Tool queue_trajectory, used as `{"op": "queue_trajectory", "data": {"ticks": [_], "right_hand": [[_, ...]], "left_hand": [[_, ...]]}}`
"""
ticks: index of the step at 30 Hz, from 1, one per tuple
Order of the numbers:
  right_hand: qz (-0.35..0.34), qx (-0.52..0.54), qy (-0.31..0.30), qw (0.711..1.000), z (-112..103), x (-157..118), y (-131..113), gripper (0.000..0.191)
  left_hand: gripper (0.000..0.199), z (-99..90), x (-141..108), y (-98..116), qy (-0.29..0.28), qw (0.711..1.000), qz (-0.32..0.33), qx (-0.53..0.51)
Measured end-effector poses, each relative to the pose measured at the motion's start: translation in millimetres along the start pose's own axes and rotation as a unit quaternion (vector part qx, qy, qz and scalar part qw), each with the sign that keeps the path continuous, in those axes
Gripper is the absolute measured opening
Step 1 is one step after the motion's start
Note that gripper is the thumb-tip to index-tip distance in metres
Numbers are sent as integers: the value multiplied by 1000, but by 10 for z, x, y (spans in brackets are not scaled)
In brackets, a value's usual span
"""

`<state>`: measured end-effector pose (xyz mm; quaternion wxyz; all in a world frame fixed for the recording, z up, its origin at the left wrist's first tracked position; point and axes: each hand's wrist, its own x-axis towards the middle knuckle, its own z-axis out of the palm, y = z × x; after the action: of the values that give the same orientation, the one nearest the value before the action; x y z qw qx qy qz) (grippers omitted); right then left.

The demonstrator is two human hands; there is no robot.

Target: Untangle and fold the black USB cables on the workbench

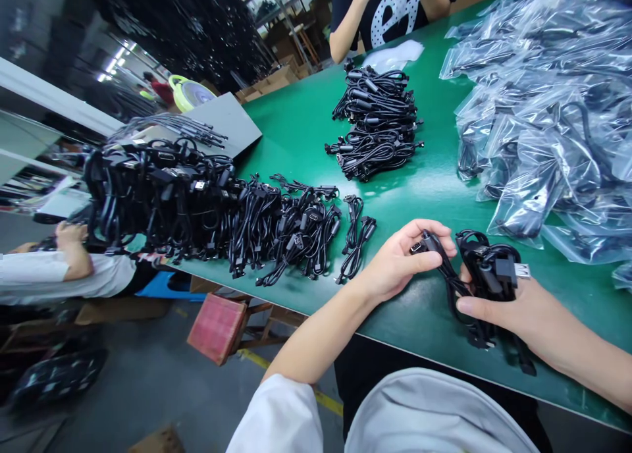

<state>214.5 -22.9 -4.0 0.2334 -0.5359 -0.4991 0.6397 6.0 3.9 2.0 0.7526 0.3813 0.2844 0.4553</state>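
My left hand [402,262] pinches the plug end of a black cable [447,272] just above the green table [296,130]. My right hand [498,301] grips a coiled bundle of black cables [486,265] with a USB plug sticking out to the right. The cable in my left hand runs into that bundle. One loose coiled cable [356,237] lies on the table to the left of my left hand.
A long heap of black cables [197,209] covers the table's left edge. A neat cable stack [378,124] sits mid-table. Bagged cables [543,110] pile up at right. One person stands at the far end [390,12]; another's arm [64,268] is at left. A red stool [217,328] stands below.
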Motion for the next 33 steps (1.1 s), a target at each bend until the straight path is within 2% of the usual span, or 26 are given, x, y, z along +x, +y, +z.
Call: {"op": "queue_trajectory", "data": {"ticks": [5, 15, 21, 23, 26, 27, 29, 31, 33], "right_hand": [[12, 57, 7, 998, -63, 17, 82, 41], [29, 73, 16, 997, -88, 28, 132, 50], [77, 155, -70, 982, -90, 35, 12, 41], [73, 182, -70, 978, -86, 47, -51, 40], [27, 223, -3, 974, -107, 84, -138, 42], [5, 236, 32, 971, -123, 99, -162, 44], [-36, 248, 97, 963, -160, 124, -201, 44], [-69, 249, 151, 954, -186, 141, -225, 42], [-96, 241, 193, 946, -190, 148, -234, 40]], "left_hand": [[55, 26, -12, 66, 1, 1000, -17, 22], [59, -14, -2, 66, -1, 999, -26, 45], [58, -15, -4, 15, -14, 993, -26, 110], [62, 6, -2, -17, 10, 991, -22, 132], [61, 59, -2, -58, 63, 986, -42, 147], [56, 82, -8, -64, 59, 985, -63, 148], [45, 134, -29, -67, 14, 981, -110, 157], [46, 187, -61, -70, -26, 972, -139, 185], [50, 231, -94, -88, -27, 964, -141, 225]]}}
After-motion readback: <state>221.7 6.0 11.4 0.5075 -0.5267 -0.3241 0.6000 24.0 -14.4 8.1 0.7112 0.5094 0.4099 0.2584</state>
